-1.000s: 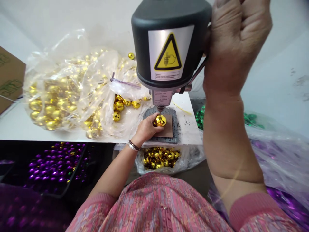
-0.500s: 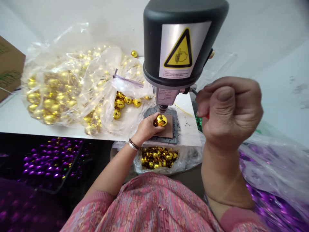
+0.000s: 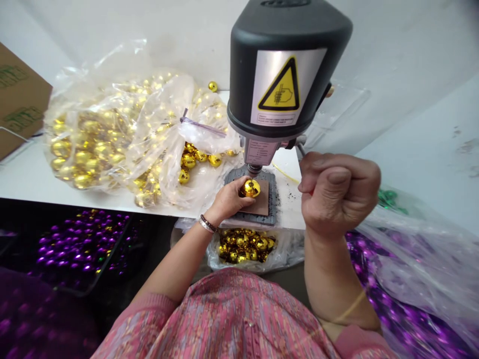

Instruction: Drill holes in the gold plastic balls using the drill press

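Note:
My left hand [image 3: 232, 198] pinches a shiny gold ball ornament [image 3: 251, 188] between thumb and fingers. The ball rests on a brown square board [image 3: 261, 202] on the grey base plate [image 3: 272, 212] of a drill press [image 3: 290, 75]. Right above the ball is the drill chuck [image 3: 254, 168]; whether the bit touches the ball I cannot tell. My right hand [image 3: 339, 194] is closed around the end of the press's feed lever [image 3: 300, 148], and the grip itself is hidden by the fingers.
Clear plastic bags [image 3: 93, 134] of gold balls cover the table's left side. In front of the table edge hangs an open bag of gold balls [image 3: 245, 245]. Purple balls [image 3: 82, 247] lie lower left, with purple ones [image 3: 404, 294] bagged at right. A cardboard box [image 3: 22, 94] stands far left.
My right hand has moved down and slightly left with the lever. My left hand still holds the gold ball under the chuck. The view has shifted slightly.

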The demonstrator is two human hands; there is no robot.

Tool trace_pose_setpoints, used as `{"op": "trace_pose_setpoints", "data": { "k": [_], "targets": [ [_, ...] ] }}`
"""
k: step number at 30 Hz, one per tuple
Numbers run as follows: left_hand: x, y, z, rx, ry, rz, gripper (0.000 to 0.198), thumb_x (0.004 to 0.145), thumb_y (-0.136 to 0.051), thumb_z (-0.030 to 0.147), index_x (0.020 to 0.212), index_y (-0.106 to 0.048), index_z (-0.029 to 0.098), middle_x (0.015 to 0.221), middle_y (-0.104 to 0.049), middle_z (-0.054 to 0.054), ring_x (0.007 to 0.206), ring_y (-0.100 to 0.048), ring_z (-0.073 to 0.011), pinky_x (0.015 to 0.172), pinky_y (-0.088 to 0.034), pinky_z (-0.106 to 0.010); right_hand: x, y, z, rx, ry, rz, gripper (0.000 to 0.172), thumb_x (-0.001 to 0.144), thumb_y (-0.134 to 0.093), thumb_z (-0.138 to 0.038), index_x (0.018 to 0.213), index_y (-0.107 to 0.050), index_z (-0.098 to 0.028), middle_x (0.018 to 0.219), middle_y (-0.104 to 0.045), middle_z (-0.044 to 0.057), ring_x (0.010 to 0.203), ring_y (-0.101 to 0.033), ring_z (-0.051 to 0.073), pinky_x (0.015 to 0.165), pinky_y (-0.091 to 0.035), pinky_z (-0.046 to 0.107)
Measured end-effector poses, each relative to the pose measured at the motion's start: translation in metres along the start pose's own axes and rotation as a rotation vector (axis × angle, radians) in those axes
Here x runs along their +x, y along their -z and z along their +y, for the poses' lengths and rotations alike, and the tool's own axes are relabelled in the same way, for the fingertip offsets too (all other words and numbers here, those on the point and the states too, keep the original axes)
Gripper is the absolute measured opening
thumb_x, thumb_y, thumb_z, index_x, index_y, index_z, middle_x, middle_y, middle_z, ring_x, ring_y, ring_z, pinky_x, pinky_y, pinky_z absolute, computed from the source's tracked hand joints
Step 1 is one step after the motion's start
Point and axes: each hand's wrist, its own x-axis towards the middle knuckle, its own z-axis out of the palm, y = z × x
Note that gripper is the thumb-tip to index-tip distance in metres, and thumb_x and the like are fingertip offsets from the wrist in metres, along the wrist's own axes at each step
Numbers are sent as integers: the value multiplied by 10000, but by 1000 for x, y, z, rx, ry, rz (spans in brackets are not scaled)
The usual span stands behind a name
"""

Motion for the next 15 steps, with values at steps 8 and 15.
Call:
{"op": "trace_pose_setpoints", "data": {
  "k": [8, 15],
  "targets": [
    [-1, 1, 1, -17, -12, -6, 575, 757, -785, 241, 1312, -643, 201, 1160, -757, -43, 1028, -701, -241, 918, -542, -333, -2, -8, 11, 120, 179, 26, 150, 977, -521, -326, 954, -656, -265, 571, -439, -57, 481, -438, 59, 536, -413, 246],
    [-1, 1, 0, -23, -37, -10, 587, 759, -779, 233, 1327, -639, 191, 1149, -763, -47, 1015, -705, -241, 908, -542, -331, -13, -6, 17, 95, 167, 44, 142, 972, -519, -342, 926, -629, -264, 545, -440, -65, 484, -459, 78, 591, -493, 285]
  ]
}}
